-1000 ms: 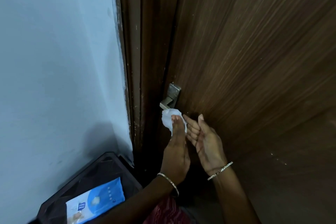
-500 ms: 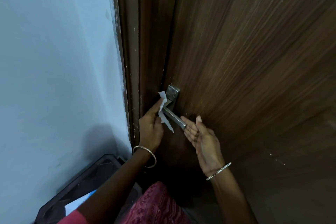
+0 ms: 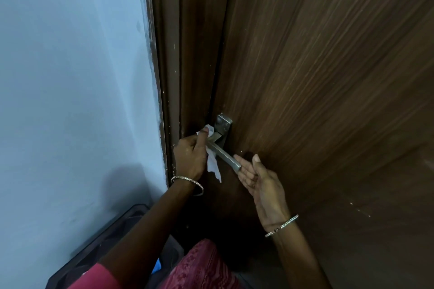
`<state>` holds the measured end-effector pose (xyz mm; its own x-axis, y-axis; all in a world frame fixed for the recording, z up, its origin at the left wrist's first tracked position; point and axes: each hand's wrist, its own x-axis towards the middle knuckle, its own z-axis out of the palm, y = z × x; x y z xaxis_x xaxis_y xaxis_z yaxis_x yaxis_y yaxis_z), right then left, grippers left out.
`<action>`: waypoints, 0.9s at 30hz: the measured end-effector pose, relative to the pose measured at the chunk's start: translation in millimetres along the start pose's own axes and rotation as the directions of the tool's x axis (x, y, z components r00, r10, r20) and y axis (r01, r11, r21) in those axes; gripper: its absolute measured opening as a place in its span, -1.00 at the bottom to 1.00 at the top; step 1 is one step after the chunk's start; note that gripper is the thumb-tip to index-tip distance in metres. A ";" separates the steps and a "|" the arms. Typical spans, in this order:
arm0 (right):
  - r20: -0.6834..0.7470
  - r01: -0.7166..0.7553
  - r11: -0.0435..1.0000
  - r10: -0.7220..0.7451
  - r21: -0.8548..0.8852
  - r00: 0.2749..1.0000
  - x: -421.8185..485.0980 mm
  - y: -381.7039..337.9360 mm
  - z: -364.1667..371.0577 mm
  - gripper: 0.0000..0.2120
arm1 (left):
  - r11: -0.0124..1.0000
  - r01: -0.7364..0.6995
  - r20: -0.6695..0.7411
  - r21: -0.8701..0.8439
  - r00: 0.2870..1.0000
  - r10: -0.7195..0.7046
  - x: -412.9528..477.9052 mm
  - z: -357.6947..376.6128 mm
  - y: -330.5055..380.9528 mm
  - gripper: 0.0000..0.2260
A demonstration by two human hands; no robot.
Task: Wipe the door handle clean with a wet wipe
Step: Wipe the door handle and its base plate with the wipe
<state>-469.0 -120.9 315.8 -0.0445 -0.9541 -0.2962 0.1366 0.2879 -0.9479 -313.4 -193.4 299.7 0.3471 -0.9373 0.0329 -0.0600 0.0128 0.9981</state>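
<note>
my left hand (image 3: 191, 156) pinches the crumpled white wet wipe (image 3: 212, 159) against the silver metal lever door handle (image 3: 223, 155); my right hand (image 3: 260, 180), fingers spread, cups the lever's tip.

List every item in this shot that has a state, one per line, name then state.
door: shut against its frame.
door handle: lever slanting down to the right, its free end on the right hand's fingers.
wet wipe: crumpled, pressed on the handle near the plate, tail hanging loose.
left hand: closed on the wet wipe.
right hand: open, palm up, under the lever's tip.
</note>
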 end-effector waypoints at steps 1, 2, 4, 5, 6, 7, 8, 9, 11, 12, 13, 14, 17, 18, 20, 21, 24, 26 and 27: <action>0.000 -0.002 1.000 0.002 0.005 1.000 0.0 0.5 -0.6 -0.52 | 0.994 0.083 -0.022 -0.074 0.996 -0.085 0.0 -0.7 -1.9 -0.56; 0.001 -0.002 1.000 0.002 0.011 1.000 0.4 1.0 -0.7 -0.52 | 0.971 0.176 -0.027 -0.164 0.983 -0.183 1.1 -1.3 -5.1 -0.59; 0.000 -0.001 1.000 0.001 0.025 1.000 0.3 1.2 -0.5 -0.51 | 0.869 0.348 0.021 -0.351 0.931 -0.364 2.6 -3.4 -7.0 -0.72; -0.003 0.001 1.000 -0.001 0.028 1.000 0.3 1.0 -0.3 -0.51 | 0.789 0.428 0.064 -0.440 0.892 -0.448 3.2 -3.1 -5.5 -0.79; -0.005 0.003 1.000 -0.003 0.028 1.000 0.0 0.8 0.0 -0.52 | 0.695 0.498 0.122 -0.519 0.848 -0.516 3.5 -2.0 -3.1 -0.85; -0.007 0.006 1.000 -0.006 0.026 1.000 -0.2 0.8 0.1 -0.52 | 0.609 0.559 0.195 -0.562 0.805 -0.560 4.0 -0.4 0.0 -0.90; -0.007 0.009 1.000 -0.009 0.024 1.000 -0.5 1.0 0.1 -0.53 | 0.532 0.619 0.281 -0.578 0.763 -0.582 5.2 0.9 2.3 -0.90; -0.009 0.011 1.000 -0.011 0.024 1.000 -0.7 1.4 0.2 -0.53 | 0.461 0.676 0.367 -0.575 0.717 -0.593 7.1 1.7 4.0 -0.89; -0.018 0.013 1.000 -0.013 0.026 1.000 -1.5 1.7 0.7 -0.55 | 0.355 0.752 0.481 -0.555 0.638 -0.601 12.5 0.6 4.6 -0.86; -0.023 0.015 0.999 -0.015 0.028 1.000 -1.5 1.7 0.8 -0.56 | 0.329 0.772 0.506 -0.544 0.614 -0.606 15.3 0.0 4.4 -0.86; -0.025 0.017 0.999 -0.016 0.029 1.000 -1.5 1.8 0.8 -0.56 | 0.321 0.784 0.518 -0.531 0.600 -0.610 17.8 -0.6 4.3 -0.86; -0.024 0.017 0.999 -0.016 0.028 1.000 -1.4 1.6 1.2 -0.56 | 0.332 0.791 0.522 -0.515 0.596 -0.611 19.6 -0.9 4.7 -0.87; -0.021 0.014 1.000 -0.013 0.027 1.000 -0.5 2.7 1.3 -0.57 | 0.413 0.783 0.480 -0.465 0.615 -0.626 24.3 1.1 9.8 -0.91; -0.023 0.010 1.000 -0.010 0.030 1.000 -0.4 3.2 1.3 -0.57 | 0.449 0.771 0.454 -0.451 0.632 -0.628 25.8 2.0 10.0 -0.92; -0.030 0.007 0.999 -0.006 0.034 1.000 0.3 4.0 1.5 -0.58 | 0.545 0.721 0.396 -0.428 0.692 -0.604 26.5 5.8 9.1 -0.94; -0.032 0.007 0.999 -0.006 0.036 0.999 0.4 4.2 1.6 -0.58 | 0.615 0.669 0.340 -0.417 0.742 -0.578 25.3 8.7 7.6 -0.95; -0.036 0.008 0.999 -0.006 0.051 0.999 0.5 5.0 2.2 -0.58 | 0.837 0.444 0.026 -0.321 0.887 -0.460 16.1 19.4 -0.3 -0.91; -0.047 0.004 0.997 0.000 0.077 0.999 1.0 6.6 2.3 -0.60 | 0.942 0.265 -0.147 -0.204 0.944 -0.297 7.4 23.6 0.5 -0.90; -0.051 0.006 0.996 -0.001 0.092 0.999 1.1 7.1 2.4 -0.60 | 0.981 0.155 -0.195 -0.118 0.965 -0.176 3.3 24.0 1.2 -0.87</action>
<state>-465.7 -120.1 308.9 -0.0954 -0.9489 -0.3008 0.2264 0.2736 -0.9348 -334.8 -204.8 299.7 0.5282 -0.8386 -0.1333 0.1048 -0.0914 0.9903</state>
